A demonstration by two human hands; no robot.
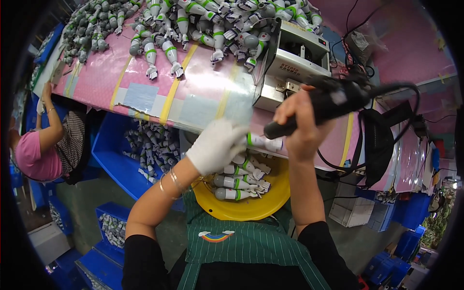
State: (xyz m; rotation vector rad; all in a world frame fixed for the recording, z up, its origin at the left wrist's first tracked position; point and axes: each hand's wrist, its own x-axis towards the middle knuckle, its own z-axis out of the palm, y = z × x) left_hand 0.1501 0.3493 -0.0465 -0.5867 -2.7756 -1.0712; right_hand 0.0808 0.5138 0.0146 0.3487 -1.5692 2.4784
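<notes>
My left hand (pixel 217 146), in a white glove, is closed on a white toy arm (pixel 263 141) with a green band, above the yellow basin. The fingertips are blurred and partly hide the piece. My bare right hand (pixel 305 123) is wrapped round a black corded power tool (pixel 338 100), its thick rounded end pointing left, just over the toy arm; its exact kind is blurred. In the yellow basin (pixel 246 212) at my lap lie several more toy arms (pixel 237 182) with green bands, grey ball ends and white hands.
A pink-covered workbench (pixel 193 79) bears a heap of toy arms (pixel 208 24). A grey metal machine (pixel 295 60) stands behind my right hand, with black cables (pixel 406 87) to the right. Left are a blue bin of parts (pixel 108 145) and a seated person (pixel 43 140).
</notes>
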